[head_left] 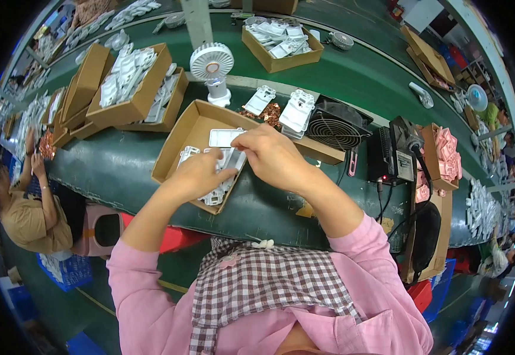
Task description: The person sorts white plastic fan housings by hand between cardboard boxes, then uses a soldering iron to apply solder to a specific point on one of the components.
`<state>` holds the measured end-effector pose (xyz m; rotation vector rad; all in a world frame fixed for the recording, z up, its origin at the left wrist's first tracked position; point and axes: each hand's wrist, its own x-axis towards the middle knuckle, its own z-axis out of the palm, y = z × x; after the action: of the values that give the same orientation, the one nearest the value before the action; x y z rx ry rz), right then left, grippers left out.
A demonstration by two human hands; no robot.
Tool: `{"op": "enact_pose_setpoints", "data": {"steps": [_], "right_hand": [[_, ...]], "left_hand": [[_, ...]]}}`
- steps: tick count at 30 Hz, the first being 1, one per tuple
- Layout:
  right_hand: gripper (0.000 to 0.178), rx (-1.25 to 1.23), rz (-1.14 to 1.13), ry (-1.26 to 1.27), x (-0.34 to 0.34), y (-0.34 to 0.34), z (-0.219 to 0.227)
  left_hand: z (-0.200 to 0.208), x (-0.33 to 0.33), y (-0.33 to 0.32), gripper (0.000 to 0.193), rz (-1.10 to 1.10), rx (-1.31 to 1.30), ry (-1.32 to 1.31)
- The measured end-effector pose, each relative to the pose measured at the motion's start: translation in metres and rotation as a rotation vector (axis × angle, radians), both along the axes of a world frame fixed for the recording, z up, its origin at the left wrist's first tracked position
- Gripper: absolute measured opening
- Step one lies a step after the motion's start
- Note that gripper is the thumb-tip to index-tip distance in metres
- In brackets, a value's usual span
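Observation:
Both hands are over an open cardboard box (177,127) on the green bench. My left hand (195,176) has its thumb and forefinger at the near and far edges of a white plastic casing (231,158), with the fingers bent around it. From the other side my right hand (269,155) is closed in a pinch at the right end of the same casing. Its fingertips are partly hidden. A flat white plastic cover (222,138) lies just beyond the fingers. More white plastic parts (213,196) sit in the box beneath my left hand.
Beyond the box stands a white handheld fan (211,64). White casings (298,109) lie near copper-coloured pieces (272,113). Rightward are a black fan (335,131), a black powered unit (390,155) with cables and pink parts (447,152). Boxed white parts (128,74) and a co-worker (32,213) are left.

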<state>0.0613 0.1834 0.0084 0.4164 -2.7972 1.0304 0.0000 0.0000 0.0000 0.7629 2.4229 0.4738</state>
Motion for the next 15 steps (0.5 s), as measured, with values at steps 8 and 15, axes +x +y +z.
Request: {"op": "enact_pose_setpoints", "data": {"steps": [8,15], "right_hand": [[0.028,0.455,0.188,-0.278,-0.048,-0.03,-0.012],[0.041,0.586,0.418,-0.695,-0.081,-0.038,-0.006]], "left_hand": [[-0.038,-0.034,-0.039,0.033,0.145,0.258,-0.161],[-0.023,-0.047,-0.065,0.04,0.458,0.722,-0.509]]}}
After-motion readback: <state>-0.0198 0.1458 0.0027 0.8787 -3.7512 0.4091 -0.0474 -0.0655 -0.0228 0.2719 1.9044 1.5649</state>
